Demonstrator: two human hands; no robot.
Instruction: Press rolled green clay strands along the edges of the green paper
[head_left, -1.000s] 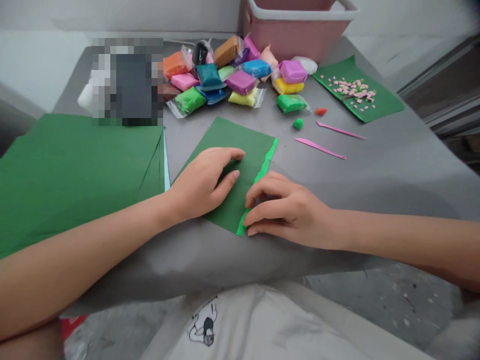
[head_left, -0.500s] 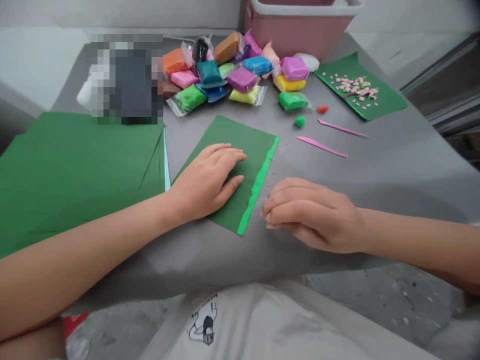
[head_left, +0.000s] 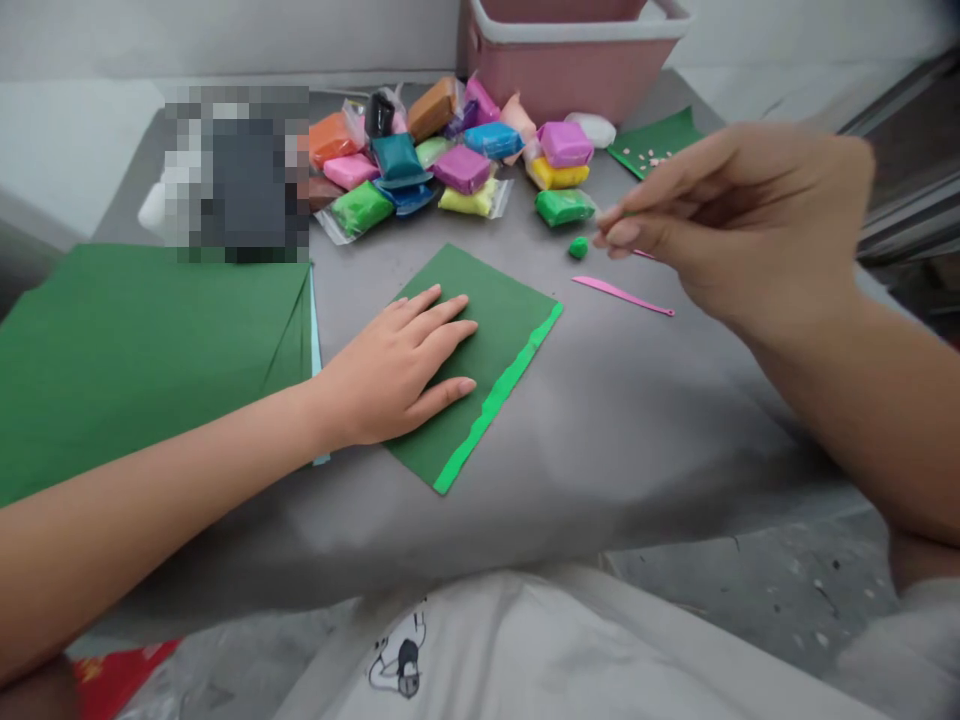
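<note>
1. Both hands are held over the grey table (head_left: 600,430).
2. Green sheets (head_left: 150,320) are laid to the left of the left hand (head_left: 409,365), partly covered by its forearm.
3. The pink bin (head_left: 562,75) is placed far beyond both hands.
4. Coloured packets (head_left: 461,168) are heaped beyond the left hand.
5. The card (head_left: 499,300) is covered partly by the left hand, which is laid flat, fingers spread, with nothing grasped.
6. The right hand (head_left: 750,215) is raised, thumb and finger pinched together; whether something is held cannot be told.
7. A bright green strip (head_left: 502,388) is seen along the card's edge, right of the left hand.
8. A pink tool (head_left: 622,295) is seen below the right fingertips.
9. A green ball (head_left: 578,247) is seen just left of them.
</note>
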